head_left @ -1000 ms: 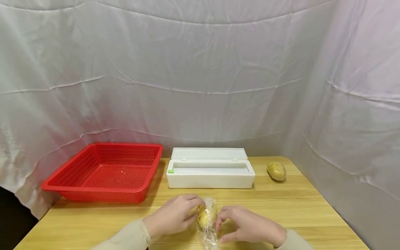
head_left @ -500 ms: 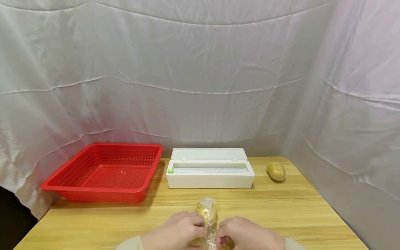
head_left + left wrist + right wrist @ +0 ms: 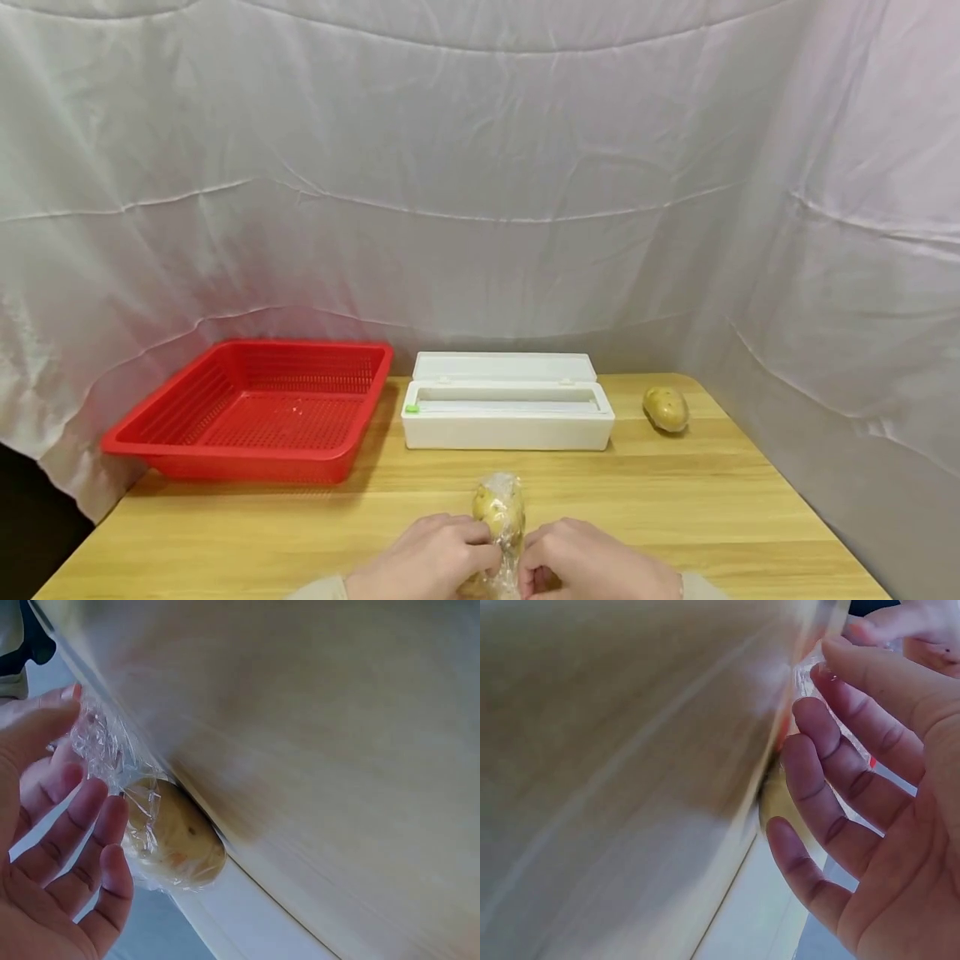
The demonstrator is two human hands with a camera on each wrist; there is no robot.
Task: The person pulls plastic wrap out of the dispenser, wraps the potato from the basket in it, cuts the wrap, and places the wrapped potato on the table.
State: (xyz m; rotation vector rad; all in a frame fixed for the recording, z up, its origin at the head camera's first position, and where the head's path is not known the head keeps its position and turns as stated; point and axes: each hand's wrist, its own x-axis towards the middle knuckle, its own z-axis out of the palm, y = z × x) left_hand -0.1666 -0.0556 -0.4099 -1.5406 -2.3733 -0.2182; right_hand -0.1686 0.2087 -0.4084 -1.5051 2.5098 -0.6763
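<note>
A potato (image 3: 498, 510) in clear cling film lies at the table's front middle, its loose film gathered toward the near edge. My left hand (image 3: 431, 557) is at the near left of this potato, its thumb and index finger at the loose cling film (image 3: 112, 742); the left wrist view shows its other fingers spread beside the potato. From the right, my right hand (image 3: 592, 562) pinches the film between thumb and index finger, while the other fingers curve loosely in the right wrist view. The lower end of the film is partly hidden behind the hands.
Behind the hands stands a white cling film box (image 3: 510, 429) with its lid raised and a green slider at the left. A red plastic basket (image 3: 225, 467) sits at the left. Another wrapped potato (image 3: 666, 409) lies at the back right. Grey cloth (image 3: 480, 208) hangs behind the table.
Both hands have moved toward the near edge, from the potato's sides down to the loose film. The fingers have closed in on it. The potato has hardly moved.
</note>
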